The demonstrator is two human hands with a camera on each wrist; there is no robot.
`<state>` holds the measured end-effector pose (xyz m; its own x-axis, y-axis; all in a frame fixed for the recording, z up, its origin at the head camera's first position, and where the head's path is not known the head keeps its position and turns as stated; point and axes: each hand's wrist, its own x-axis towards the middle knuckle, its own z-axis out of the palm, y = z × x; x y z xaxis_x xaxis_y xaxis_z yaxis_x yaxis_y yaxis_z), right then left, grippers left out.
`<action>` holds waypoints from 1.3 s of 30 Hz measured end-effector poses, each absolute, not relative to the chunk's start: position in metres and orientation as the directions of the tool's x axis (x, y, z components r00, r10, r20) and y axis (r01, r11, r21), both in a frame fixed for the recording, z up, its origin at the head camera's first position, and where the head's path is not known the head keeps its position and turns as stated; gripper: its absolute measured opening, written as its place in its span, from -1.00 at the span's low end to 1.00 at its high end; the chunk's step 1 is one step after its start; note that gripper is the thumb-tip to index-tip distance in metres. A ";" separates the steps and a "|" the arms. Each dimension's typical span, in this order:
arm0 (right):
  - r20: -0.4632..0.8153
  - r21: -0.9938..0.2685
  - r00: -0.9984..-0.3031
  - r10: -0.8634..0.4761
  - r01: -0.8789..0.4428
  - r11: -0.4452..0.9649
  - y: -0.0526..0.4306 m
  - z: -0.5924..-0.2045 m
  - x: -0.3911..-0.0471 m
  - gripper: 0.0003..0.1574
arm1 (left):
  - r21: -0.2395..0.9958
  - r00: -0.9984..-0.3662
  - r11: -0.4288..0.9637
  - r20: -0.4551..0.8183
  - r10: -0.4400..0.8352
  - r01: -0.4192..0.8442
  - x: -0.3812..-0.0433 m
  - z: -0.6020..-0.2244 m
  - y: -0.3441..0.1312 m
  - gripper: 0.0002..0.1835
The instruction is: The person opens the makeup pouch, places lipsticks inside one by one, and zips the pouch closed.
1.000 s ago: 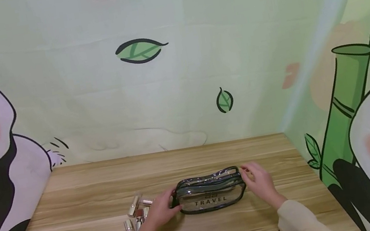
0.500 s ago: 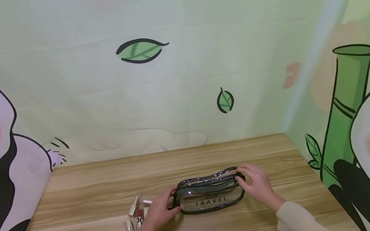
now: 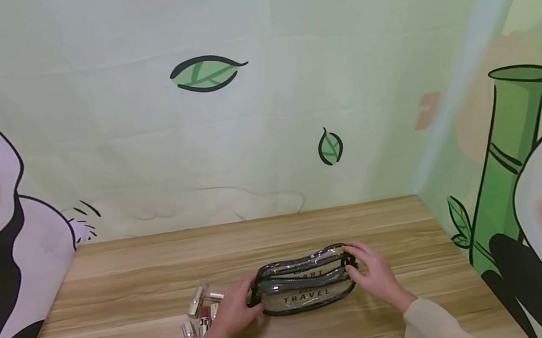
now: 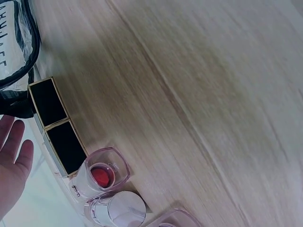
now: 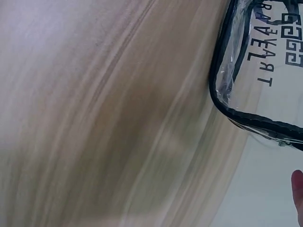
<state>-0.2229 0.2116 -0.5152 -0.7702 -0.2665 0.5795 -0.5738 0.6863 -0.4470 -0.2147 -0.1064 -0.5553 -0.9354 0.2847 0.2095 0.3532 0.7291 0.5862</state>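
A clear, black-edged TRAVEL pouch (image 3: 303,298) is stretched lengthwise between both hands: its near end is gripped by the left hand (image 3: 235,308), its opposite end pinched by the right hand (image 3: 376,274). Lipstick tubes (image 3: 190,333) are scattered just outside the left.

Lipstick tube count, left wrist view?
4: black-and-gold tube beside the pouch; clear-capped tube below it; round-capped tube beside that; clear-topped tube at bottom edge. Others may be hidden.
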 end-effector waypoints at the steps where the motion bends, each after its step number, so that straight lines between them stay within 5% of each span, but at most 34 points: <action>1: 0.561 -0.474 -0.784 -0.265 -0.567 0.674 0.212 -0.516 -0.222 -0.50 | 0.585 -0.936 0.731 0.205 0.286 0.351 -0.215 -0.555 -0.106 -0.31; 8: 0.432 -0.648 -0.867 -0.247 -0.489 0.584 0.212 -0.524 -0.219 -0.44 | 0.589 -0.940 0.734 0.172 0.294 0.337 -0.215 -0.555 -0.104 -0.31; 19: 0.423 -0.802 -0.879 -0.222 -0.477 0.359 0.202 -0.509 -0.209 -0.45 | 0.617 -0.933 0.701 0.206 0.294 0.357 -0.216 -0.555 -0.100 -0.31; 39: 0.284 -0.846 -0.937 -0.201 -0.344 0.408 0.195 -0.497 -0.203 -0.34 | 0.641 -0.947 0.699 0.183 0.262 0.317 -0.224 -0.561 -0.090 -0.23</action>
